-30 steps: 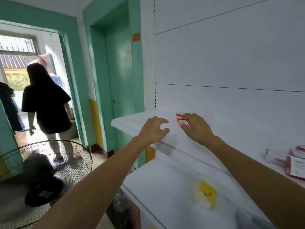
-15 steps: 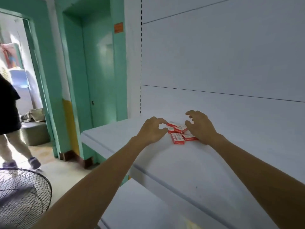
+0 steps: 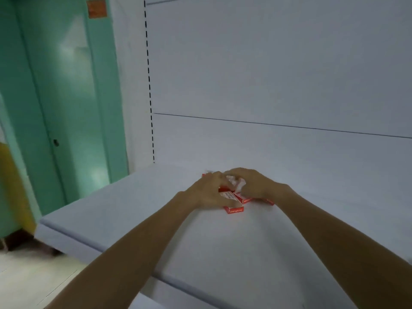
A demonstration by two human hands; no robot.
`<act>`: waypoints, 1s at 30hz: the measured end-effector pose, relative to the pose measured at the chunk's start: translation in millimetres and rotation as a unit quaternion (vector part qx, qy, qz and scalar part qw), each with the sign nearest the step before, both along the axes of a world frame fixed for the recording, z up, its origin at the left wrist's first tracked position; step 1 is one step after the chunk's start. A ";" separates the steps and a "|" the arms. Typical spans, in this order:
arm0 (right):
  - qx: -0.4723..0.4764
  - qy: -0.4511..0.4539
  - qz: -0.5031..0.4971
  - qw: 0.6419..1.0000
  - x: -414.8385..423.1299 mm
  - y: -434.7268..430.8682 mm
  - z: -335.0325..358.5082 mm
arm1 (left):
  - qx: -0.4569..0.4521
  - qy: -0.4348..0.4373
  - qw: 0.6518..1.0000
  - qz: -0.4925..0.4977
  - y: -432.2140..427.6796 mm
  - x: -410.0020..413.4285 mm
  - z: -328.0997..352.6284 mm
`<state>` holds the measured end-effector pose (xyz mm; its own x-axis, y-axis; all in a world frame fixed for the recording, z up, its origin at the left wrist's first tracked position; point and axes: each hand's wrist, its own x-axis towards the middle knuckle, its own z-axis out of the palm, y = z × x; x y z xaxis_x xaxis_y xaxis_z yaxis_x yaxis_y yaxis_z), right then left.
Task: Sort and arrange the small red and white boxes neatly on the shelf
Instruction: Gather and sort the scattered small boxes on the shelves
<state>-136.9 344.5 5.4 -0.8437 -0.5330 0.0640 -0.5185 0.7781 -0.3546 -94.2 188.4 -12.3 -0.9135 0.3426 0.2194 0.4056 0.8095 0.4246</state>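
Head camera: both hands meet over a small heap of flat red and white cardboard boxes [image 3: 244, 200] lying on the shelf, near its back panel. The left hand [image 3: 207, 192] lies on the heap's left side with bent fingers, its palm edge touching the nearest red and white box [image 3: 231, 202]. The right hand [image 3: 254, 186] arches over the right side, fingers curled down, and the fingertips of the two hands nearly meet above the middle. Blur there hides whether either hand actually grips a box. The nearest box lies flat, white face up, one red short end toward the camera, its long axis running away and a little to the left. The others lie askew, partly overlapping, and another red corner [image 3: 269, 201] shows beside the right wrist. The boxes rest on a broad white shelf board [image 3: 156, 208] backed by a white panel [image 3: 267, 74] with a slotted upright [image 3: 149, 85]. To the left stands a green door [image 3: 66, 97] with an orange label [image 3: 96, 8] above it, over a pale floor [image 3: 33, 275].
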 end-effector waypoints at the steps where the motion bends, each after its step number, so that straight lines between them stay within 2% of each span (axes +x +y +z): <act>1: 0.013 -0.008 -0.001 1.000 0.6 -3.7 -1.3 | -0.009 0.001 1.000 -0.007 -2.9 -4.4 -1.8; 5: 0.095 0.034 -0.030 0.994 -6.0 -11.3 -2.3 | -0.033 -0.028 0.999 -0.030 -13.5 -12.4 -6.5; 8: 0.113 0.073 -0.065 0.989 -25.4 -11.6 -9.7 | -0.052 -0.029 0.997 -0.049 -19.7 -9.7 -4.9; 16: 0.098 0.136 -0.131 0.977 -0.3 -31.3 -6.7 | -0.087 0.048 0.992 -0.073 -32.4 3.9 -8.2; 20: 0.049 0.158 -0.167 0.972 11.2 -32.1 1.8 | -0.108 -0.009 0.990 -0.087 -40.6 3.1 -3.3; 23: 0.015 0.174 -0.195 0.965 25.9 -26.1 5.3 | -0.146 -0.012 0.982 -0.115 -42.1 3.1 3.7; 27: 0.007 0.188 -0.229 0.955 43.8 -10.1 5.5 | -0.127 0.024 0.985 -0.117 -30.5 6.6 3.2; 30: 0.014 0.194 -0.253 0.948 57.5 8.4 4.7 | -0.080 -0.002 0.989 -0.124 -16.3 7.4 -5.3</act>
<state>-79.4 352.9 10.1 -0.9075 -0.0733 0.4137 -0.1642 0.9682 -0.1889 -86.8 172.1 -17.6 -0.7980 0.5859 0.1410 0.5983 0.7424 0.3013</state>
